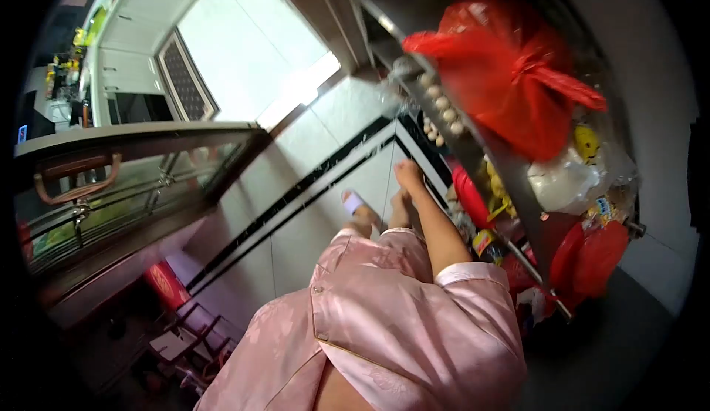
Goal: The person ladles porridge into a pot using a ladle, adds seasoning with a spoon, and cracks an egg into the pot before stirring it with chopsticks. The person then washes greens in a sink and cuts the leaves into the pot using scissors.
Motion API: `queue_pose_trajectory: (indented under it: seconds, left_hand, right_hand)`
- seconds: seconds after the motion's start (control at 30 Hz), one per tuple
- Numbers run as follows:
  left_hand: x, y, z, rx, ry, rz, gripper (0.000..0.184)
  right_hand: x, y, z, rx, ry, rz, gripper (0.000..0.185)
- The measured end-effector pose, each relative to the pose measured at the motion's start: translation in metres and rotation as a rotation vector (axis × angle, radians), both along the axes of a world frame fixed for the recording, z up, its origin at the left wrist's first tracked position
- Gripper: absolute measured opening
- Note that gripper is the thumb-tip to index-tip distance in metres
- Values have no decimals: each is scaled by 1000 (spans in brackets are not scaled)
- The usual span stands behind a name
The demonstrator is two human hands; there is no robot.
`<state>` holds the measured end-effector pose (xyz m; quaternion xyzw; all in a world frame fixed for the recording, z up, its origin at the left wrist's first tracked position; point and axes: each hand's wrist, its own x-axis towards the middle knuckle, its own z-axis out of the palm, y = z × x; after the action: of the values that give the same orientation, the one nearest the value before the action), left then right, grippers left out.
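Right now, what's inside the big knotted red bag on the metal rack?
Can't tell: the red bag is tied shut and its contents don't show through. Next to it on the metal rack, a clear bag shows something white inside.

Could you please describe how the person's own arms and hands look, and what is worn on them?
The right arm wears a short, loose sleeve of shiny pink cloth, ending in a wide, paler cuff. Below it, the forearm is uncovered. The right hand wears no glove; it is too small to check for rings. The left hand is not in view.
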<state>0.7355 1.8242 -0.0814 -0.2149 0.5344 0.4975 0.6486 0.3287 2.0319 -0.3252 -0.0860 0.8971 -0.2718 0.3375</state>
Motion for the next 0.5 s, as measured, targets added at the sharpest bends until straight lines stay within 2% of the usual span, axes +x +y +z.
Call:
queue_pose_trajectory:
  seconds: [0.07,0.2,0.27,0.3,0.37,0.4,0.47,0.5]
  left_hand:
    - [9,3,-4,69,-71,6,19]
    - [14,5,-38,200,-196,24,20]
    - [16,0,-84,179,-249,68,20]
    - [21,-2,-115,105,-279,158,20]
    - [35,6,-188,-137,-262,564,18]
    - [21,8,-213,-228,-185,739,17]
    - [-23,14,-257,-309,-118,917,17]
    - [-43,15,-274,-374,-61,1019,16]
  right_hand:
    - [13,-19,-32,-153,-27,-98,22]
    - [38,-27,-82,-238,-201,-209,18]
    - [43,-12,-100,-106,133,-15,20]
    - [42,0,-118,-48,72,-35,21]
    - [28,32,-156,107,25,-60,23]
    - [17,46,-176,211,33,-62,25]
    - [-15,67,-214,437,-15,-151,22]
    - [-33,80,-237,392,144,-93,20]
